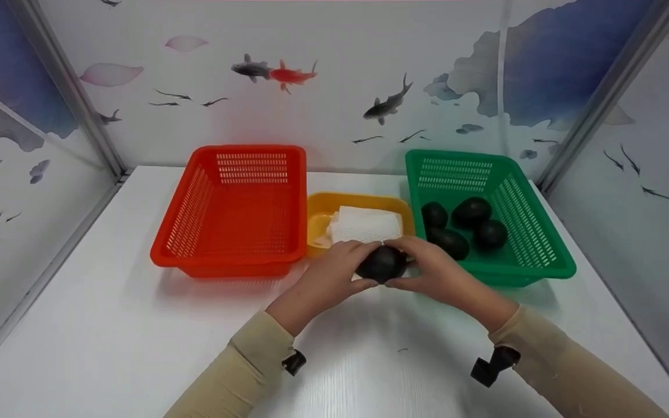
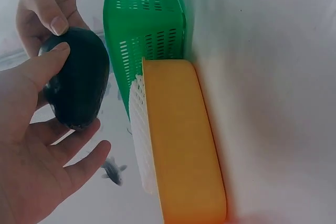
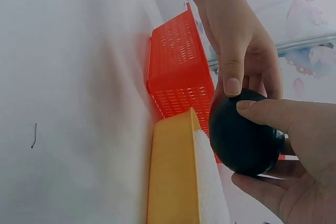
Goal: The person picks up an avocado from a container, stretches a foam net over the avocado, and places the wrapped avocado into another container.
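Observation:
A dark avocado (image 1: 381, 265) is held up between both hands, in front of the yellow tray (image 1: 358, 200). My left hand (image 1: 334, 273) grips its left side, thumb on the near face and fingers around the far side. From the right, my right hand (image 1: 433, 270) holds it the same way. The left wrist view shows the avocado (image 2: 81, 80) as a smooth, dark oval with both thumbs on it. In the right wrist view the avocado (image 3: 244, 135) sits between the two thumbs and the fingers behind. White folded cloths or paper (image 1: 366, 223) lie in the yellow tray.
At the right stands a green basket (image 1: 549, 270) with several dark avocados (image 1: 473, 212) inside. A red basket (image 1: 230, 258) stands at the left with nothing in it. All rest on a white table (image 1: 108, 325), enclosed by printed panels (image 1: 334, 116) at the back and sides.

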`<state>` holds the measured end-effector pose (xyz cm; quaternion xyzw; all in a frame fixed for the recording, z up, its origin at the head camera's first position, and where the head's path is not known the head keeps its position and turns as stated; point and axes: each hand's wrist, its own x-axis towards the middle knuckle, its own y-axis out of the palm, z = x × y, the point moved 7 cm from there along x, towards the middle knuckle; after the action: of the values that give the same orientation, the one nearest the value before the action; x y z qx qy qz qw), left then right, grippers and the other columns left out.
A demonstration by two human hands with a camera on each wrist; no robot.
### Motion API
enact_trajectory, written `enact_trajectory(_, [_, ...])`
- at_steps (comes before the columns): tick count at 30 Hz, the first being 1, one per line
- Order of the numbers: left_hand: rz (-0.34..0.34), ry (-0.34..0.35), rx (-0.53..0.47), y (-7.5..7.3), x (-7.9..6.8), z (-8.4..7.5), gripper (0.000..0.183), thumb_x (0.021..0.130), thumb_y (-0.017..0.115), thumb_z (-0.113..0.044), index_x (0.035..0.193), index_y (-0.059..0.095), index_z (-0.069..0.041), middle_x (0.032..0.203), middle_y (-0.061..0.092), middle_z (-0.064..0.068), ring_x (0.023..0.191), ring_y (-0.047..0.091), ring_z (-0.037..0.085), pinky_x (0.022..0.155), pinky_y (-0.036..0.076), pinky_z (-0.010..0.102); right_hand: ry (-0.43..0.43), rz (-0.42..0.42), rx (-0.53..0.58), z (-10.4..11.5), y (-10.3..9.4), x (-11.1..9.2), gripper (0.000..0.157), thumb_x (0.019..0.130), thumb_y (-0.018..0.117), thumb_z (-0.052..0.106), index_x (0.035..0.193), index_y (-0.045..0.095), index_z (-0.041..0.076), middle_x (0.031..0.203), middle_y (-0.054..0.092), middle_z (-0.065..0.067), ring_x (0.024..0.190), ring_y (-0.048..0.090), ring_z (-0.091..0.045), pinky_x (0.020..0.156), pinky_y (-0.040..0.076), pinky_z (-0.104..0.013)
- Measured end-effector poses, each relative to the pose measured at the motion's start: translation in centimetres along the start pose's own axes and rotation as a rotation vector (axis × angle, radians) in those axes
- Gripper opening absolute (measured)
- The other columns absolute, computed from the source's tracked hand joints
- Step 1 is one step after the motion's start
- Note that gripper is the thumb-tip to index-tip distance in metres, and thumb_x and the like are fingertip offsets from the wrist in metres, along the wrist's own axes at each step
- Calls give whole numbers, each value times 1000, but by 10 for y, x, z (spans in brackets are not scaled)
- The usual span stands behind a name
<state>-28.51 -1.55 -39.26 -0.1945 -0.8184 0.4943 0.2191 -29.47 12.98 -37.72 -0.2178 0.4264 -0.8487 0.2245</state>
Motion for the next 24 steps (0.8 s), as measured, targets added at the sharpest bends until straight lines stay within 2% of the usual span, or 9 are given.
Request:
enact_trajectory(5, [53,-8,-19,6,-1,5,68,86,71,-38,147,41,-30,137,52,-2,122,48,18,100,45,35,49,30,74,-6,13,2,60,77,84,17,129,54,12,123,58,-2,107,58,-21,89,53,-39])
enact_trajectory(10, [55,37,-52,10,0,7,73,82,75,-32,146,39,-31,142,47,-6,128,43,17,105,40,37,92,65,134,-12,27,2,62,75,86,16,126,51,14,120,58,-1,106,59,-23,88,53,-42])
enact_trajectory(13, [60,38,-65,13,0,10,72,81,77,-30,143,42,-31,141,48,-9,128,42,15,107,38,36,68,77,120,-13,33,3,62,74,86,15,125,50,15,118,58,0,105,60,-22,87,54,-41])
enact_trajectory(20, [119,-36,-54,27,0,21,66,83,76,-28,139,43,-29,136,51,-9,124,46,13,106,39,36,12,88,66,-17,45,3,60,77,84,15,127,52,17,121,57,4,104,57,-17,86,53,-37])
enact_trajectory(24, [140,-24,-46,34,-1,25,57,86,74,-26,135,46,-24,132,55,-5,120,49,14,106,39,34,10,101,23,-20,53,3,61,77,84,14,129,52,19,124,57,5,107,55,-16,87,52,-36])
